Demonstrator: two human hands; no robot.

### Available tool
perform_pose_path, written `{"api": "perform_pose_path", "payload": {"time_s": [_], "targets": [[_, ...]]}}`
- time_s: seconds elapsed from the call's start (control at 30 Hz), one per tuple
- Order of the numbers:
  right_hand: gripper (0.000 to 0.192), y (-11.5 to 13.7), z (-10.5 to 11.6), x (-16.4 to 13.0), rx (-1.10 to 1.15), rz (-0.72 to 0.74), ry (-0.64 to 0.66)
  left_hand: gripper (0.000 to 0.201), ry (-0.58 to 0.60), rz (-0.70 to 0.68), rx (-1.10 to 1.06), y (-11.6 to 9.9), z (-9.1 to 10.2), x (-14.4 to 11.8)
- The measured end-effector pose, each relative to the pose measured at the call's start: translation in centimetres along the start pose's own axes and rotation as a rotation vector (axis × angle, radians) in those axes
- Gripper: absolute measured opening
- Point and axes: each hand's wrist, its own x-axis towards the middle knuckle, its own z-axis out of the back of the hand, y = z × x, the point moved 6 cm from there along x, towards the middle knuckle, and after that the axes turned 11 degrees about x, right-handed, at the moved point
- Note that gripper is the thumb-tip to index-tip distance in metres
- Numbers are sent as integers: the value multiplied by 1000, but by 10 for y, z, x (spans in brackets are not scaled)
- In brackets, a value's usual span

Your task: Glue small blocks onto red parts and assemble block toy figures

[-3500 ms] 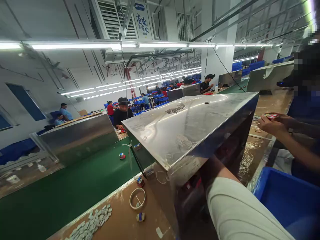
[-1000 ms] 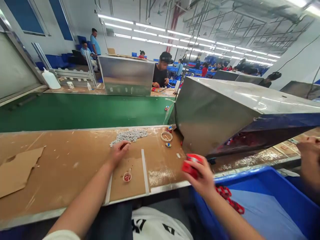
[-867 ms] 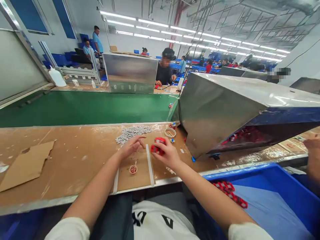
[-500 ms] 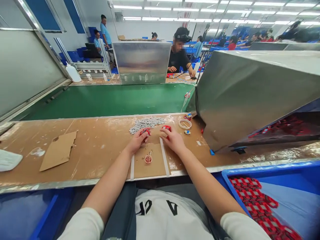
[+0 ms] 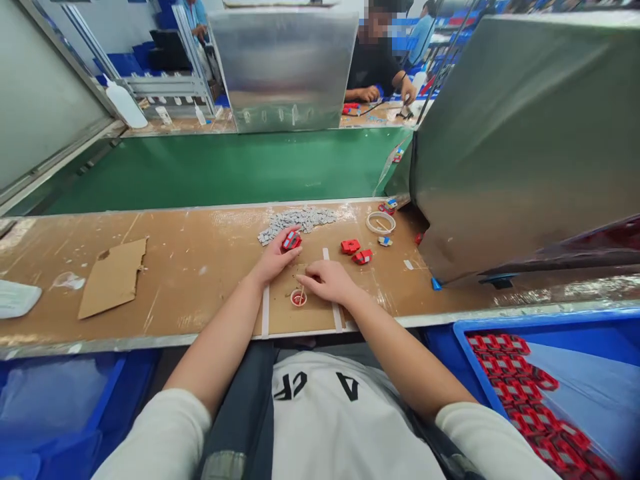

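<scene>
The left hand [image 5: 274,260] grips one small red part [image 5: 291,241] between thumb and fingers, just at the near edge of a heap of little grey pieces [image 5: 299,219] too many to count. The right hand [image 5: 327,281] lies beside it with fingers loosely curled over the workbench [image 5: 200,267], its fingertips at the stick standing in a small round cup [image 5: 299,297]; whether it pinches the stick cannot be told. Two more red parts [image 5: 356,251] lie loose just beyond the right hand, toward the bench's far edge. One roll of clear tape [image 5: 381,222] sits further right, near the metal housing [image 5: 525,133]. A torn cardboard scrap [image 5: 114,276] lies toward the left end. At the lower right, a blue bin [image 5: 467,333] holds many red parts in rows. The person's shirt shows the letters "A" and "CF", upside down. A green conveyor belt [image 5: 225,170] runs along the bench's far edge.
</scene>
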Motion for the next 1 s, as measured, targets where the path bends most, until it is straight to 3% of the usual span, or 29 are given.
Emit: {"api": "perform_pose_path", "payload": {"time_s": [0.1,0.33,0.6,0.77,0.87,1.0], "targets": [[49,-3,-14,2,89,25,71,61,-42,17,98,2,5,-5],[40,-1,-21,-1,164,246,165,56,-157,106,215,7,10,-31],[49,-6,-14,-4,342,256,51,50,-92,30,316,9,4,-29],[57,-3,-11,-5,528,291,63,45,-90,33,358,12,5,-27],[58,-8,-1,-3,614,263,-88,43,-75,32,390,11,3,-27],[54,-23,19,-4,623,169,-457,43,-66,53,418,10,2,-27]]}}
